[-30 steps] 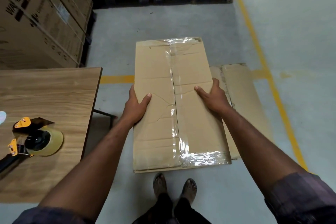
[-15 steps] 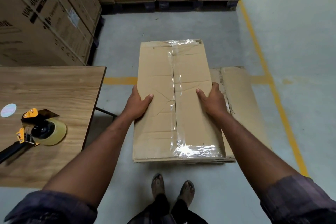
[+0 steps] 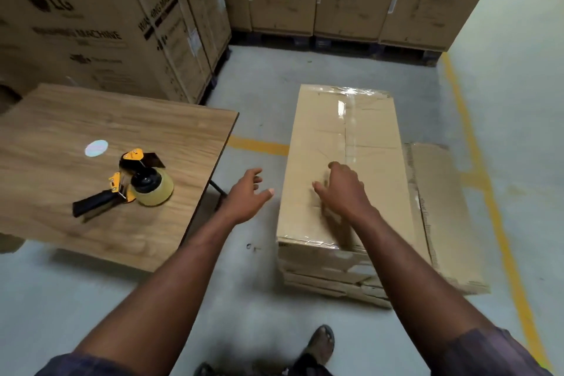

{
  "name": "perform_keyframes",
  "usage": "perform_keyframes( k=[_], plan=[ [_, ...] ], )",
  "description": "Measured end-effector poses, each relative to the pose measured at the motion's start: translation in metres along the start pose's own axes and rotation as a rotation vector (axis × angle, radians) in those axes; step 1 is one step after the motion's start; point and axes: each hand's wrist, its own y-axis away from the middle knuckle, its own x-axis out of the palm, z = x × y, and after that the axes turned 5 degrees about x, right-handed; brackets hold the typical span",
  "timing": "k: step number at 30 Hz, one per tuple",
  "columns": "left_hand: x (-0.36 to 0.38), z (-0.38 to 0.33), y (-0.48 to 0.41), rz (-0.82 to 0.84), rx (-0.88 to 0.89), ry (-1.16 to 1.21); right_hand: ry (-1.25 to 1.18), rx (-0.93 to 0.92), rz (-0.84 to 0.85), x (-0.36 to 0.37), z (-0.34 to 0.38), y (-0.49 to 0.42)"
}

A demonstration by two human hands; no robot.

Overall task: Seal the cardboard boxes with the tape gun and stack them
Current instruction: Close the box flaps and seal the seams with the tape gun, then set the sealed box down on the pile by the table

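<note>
Where taped box [image 3: 320,137] tops flat stack [image 3: 329,281], seam glossy (cardboard creased).

The flat tan cardboard box [image 3: 317,137] on top of the floor stack is plain brown. A glossy clear tape strip [image 3: 349,137] runs along its middle seam, and more clear tape crosses both ends. On the left, the light-brown wooden table [image 3: 91,119] shows streaky grain and a pale shimmering round sticker [image 3: 96,148]. The black-and-yellow tape gun [image 3: 134,183] has a black handle, orange-yellow metal parts and a yellowish translucent roll. The grey concrete floor [image 3: 259,85] carries yellow painted lines [image 3: 259,145]. The tall brown cartons [image 3: 91,24] far off bear dark lettering.
</note>
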Motion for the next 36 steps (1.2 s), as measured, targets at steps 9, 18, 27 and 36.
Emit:
perform_keyframes(
  k=[9, 18, 27, 36],
  plan=[
    [-0.176, 0.148, 0.107, -0.166, -0.083, 0.036, 0.090, -0.261, 0.067, 0.127, 0.205, 0.065],
    [-0.349, 0.299, 0.220, -0.410, -0.215, 0.124, 0.103, -0.538, 0.241, 0.286, 0.433, 0.153],
    [-0.461, 0.416, 0.249, -0.561, -0.359, 0.137, 0.100, -0.667, 0.380, 0.399, 0.596, 0.159],
    [-0.607, 0.520, 0.218, -0.488, -0.416, 0.067, 0.029, -0.565, 0.495, 0.508, 0.753, 0.110]
  ],
)
